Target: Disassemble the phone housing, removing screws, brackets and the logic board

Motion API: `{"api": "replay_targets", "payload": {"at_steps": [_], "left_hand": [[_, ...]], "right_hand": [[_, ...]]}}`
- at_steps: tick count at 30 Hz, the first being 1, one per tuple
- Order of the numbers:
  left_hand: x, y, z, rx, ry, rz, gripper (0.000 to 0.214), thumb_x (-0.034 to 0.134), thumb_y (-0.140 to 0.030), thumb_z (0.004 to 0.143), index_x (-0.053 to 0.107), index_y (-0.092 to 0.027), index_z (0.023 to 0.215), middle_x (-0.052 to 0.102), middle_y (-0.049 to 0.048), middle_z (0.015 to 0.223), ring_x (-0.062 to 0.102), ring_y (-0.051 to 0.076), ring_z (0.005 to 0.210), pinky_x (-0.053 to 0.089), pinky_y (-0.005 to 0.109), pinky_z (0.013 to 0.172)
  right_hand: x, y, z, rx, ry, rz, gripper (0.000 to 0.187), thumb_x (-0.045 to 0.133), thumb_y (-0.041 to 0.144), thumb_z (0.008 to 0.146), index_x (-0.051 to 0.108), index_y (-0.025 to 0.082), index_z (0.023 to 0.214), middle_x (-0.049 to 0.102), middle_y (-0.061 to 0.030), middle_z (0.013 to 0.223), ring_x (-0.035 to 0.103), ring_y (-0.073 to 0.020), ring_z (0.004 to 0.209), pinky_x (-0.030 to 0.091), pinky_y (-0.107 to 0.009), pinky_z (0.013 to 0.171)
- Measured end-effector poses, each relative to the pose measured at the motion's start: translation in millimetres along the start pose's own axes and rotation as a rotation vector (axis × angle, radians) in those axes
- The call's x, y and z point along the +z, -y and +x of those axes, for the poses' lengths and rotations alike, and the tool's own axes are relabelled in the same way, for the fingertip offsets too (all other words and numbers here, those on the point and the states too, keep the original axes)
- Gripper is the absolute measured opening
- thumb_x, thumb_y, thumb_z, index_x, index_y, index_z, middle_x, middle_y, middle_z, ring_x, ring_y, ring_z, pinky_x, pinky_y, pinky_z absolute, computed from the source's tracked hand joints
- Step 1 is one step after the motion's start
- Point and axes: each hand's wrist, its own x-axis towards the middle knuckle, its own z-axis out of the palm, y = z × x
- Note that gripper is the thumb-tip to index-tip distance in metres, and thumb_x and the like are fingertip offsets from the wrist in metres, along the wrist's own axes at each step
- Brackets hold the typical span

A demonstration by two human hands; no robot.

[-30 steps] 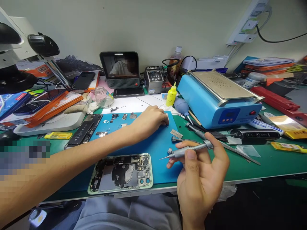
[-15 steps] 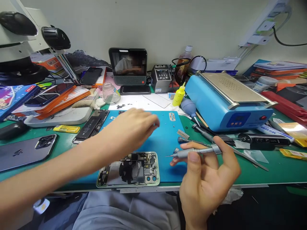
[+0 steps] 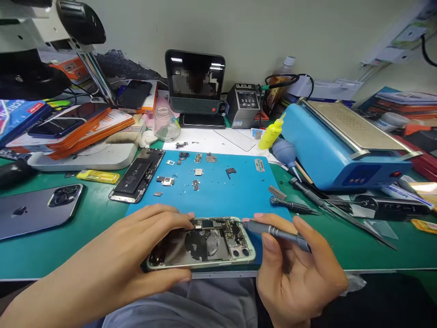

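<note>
A: Left hand [image 3: 146, 243]?
B: Clamped around the phone housing [image 3: 208, 246], left end, at the blue mat's [image 3: 225, 200] near edge; steadying, I judge.
A: Right hand [image 3: 300, 271]?
B: Grip closed on a screwdriver [image 3: 264, 228], tip by the far right corner. Small parts [image 3: 198, 171] lie spaced, likely against mix-ups.

wall [image 3: 139, 27]: pale grey, ragged dark patch [image 3: 131, 66] low left | bench [image 3: 372, 255]: green top
</note>
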Motion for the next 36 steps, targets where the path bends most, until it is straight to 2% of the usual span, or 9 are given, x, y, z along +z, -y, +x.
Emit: {"api": "replay_targets", "payload": {"at_steps": [4,9,14,18,23,28,31,34,36], "left_hand": [[9.5,2.7,1.1,-0.017,-0.107,-0.023,0.037,0.066,-0.058,0.117,0.063,-0.044,0.151,0.084,-0.0046,0.138,0.081,0.021,0.127,0.068,0.031,0.102],[20.2,3.5,-2.7,-0.026,-0.174,-0.072,0.036,0.067,-0.063,0.116,0.066,-0.044,0.146,0.085,-0.0055,0.139,0.08,0.021,0.126,0.065,0.03,0.104],[22.4,4.0,-2.6,-0.011,-0.18,-0.055,0.036,0.063,-0.062,0.118,0.064,-0.042,0.147,0.085,-0.0039,0.137,0.079,0.022,0.127,0.064,0.031,0.105],[23.3,4.4,-1.3,0.0,-0.195,-0.071,0.036,0.062,-0.061,0.118,0.065,-0.04,0.147,0.086,0.0004,0.132,0.081,0.026,0.122,0.066,0.035,0.101],[23.8,3.6,1.3,0.009,-0.191,-0.079,0.035,0.059,-0.063,0.119,0.062,-0.04,0.145,0.086,-0.0033,0.131,0.079,0.021,0.122,0.063,0.03,0.101],[23.7,3.1,1.6,0.004,-0.181,-0.078,0.035,0.06,-0.063,0.119,0.062,-0.039,0.145,0.085,-0.0034,0.132,0.078,0.02,0.123,0.062,0.03,0.101],[23.4,3.0,1.5,0.009,-0.184,-0.077,0.035,0.06,-0.062,0.12,0.063,-0.038,0.144,0.085,-0.0002,0.131,0.079,0.024,0.122,0.064,0.034,0.098],[22.3,2.0,1.6,0.011,-0.177,-0.076,0.035,0.059,-0.062,0.12,0.062,-0.037,0.145,0.085,0.0015,0.13,0.079,0.025,0.121,0.065,0.037,0.096],[21.4,0.9,1.7,0.013,-0.165,-0.073,0.035,0.058,-0.062,0.12,0.062,-0.037,0.144,0.084,0.0021,0.129,0.079,0.026,0.12,0.065,0.038,0.095]], "right_hand": [[1.1,-2.6,0.4,-0.051,0.007,-0.028,0.061,0.078,0.0,0.097,0.07,0.021,0.153,0.089,-0.008,0.106,0.09,-0.0257,0.087,0.079,-0.035,0.073],[1.7,-4.7,2.8,-0.113,0.039,-0.038,0.066,0.079,-0.002,0.094,0.07,0.021,0.156,0.09,-0.0088,0.107,0.091,-0.0262,0.087,0.079,-0.036,0.075],[0.5,-2.9,2.4,-0.079,0.042,-0.037,0.067,0.078,-0.005,0.093,0.072,0.021,0.154,0.09,-0.0077,0.108,0.091,-0.0259,0.088,0.079,-0.038,0.076],[1.2,-1.9,0.9,-0.054,0.042,-0.033,0.06,0.077,-0.006,0.094,0.074,0.021,0.147,0.091,-0.0083,0.113,0.091,-0.0273,0.093,0.08,-0.041,0.079],[3.3,-4.2,0.4,-0.076,0.011,-0.033,0.059,0.079,-0.008,0.09,0.077,0.019,0.142,0.091,-0.0069,0.112,0.091,-0.0242,0.092,0.079,-0.036,0.084],[3.0,-4.0,-1.8,-0.079,-0.007,-0.04,0.058,0.081,-0.007,0.09,0.078,0.018,0.142,0.091,-0.0072,0.112,0.091,-0.0243,0.092,0.078,-0.037,0.083],[0.7,-5.1,-3.0,-0.094,-0.006,-0.042,0.049,0.08,-0.002,0.096,0.079,0.019,0.14,0.091,-0.0082,0.116,0.091,-0.025,0.094,0.078,-0.04,0.084],[-3.1,-8.9,-3.0,-0.178,0.051,-0.039,0.037,0.078,0.012,0.105,0.079,0.021,0.142,0.09,-0.0082,0.124,0.09,-0.0266,0.103,0.077,-0.042,0.086],[-5.3,-10.4,-2.3,-0.224,0.085,-0.045,0.04,0.082,0.014,0.104,0.078,0.021,0.143,0.089,-0.007,0.128,0.09,-0.0273,0.108,0.077,-0.043,0.089]]}}
